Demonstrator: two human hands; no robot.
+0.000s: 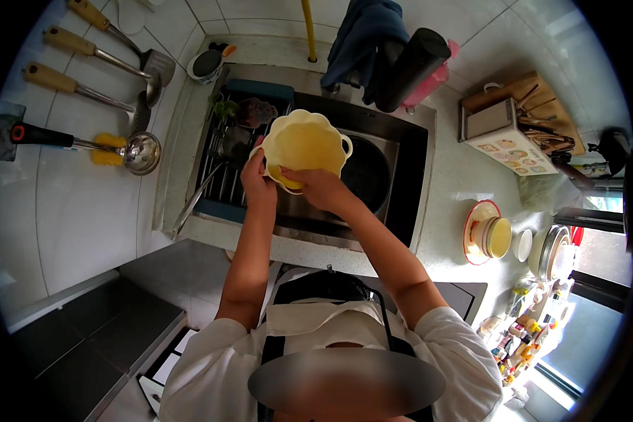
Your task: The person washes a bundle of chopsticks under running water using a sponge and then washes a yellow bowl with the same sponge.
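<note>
White sleeves [211, 366] fill the bottom of the frame nearest the camera, their forearms reaching up to a pale yellow bowl [306, 137] with a scalloped rim, held tilted above the sink [409, 172] in the upper centre. The left hand [258, 181] has its fingers closed on the bowl's left edge; the right hand [318, 186] is at the near rim, fingers bent inward, though I cannot tell whether they pinch the wall or press something yellow there. The step in hand looks like working over the bowl's inside; the next move calls for a firm left grip while the right shifts. Around it, a dark pan [373, 172] sits in the sink, a blue-edged rack [271, 90] lies left, and stacked bowls [498, 238] stand at right.
</note>
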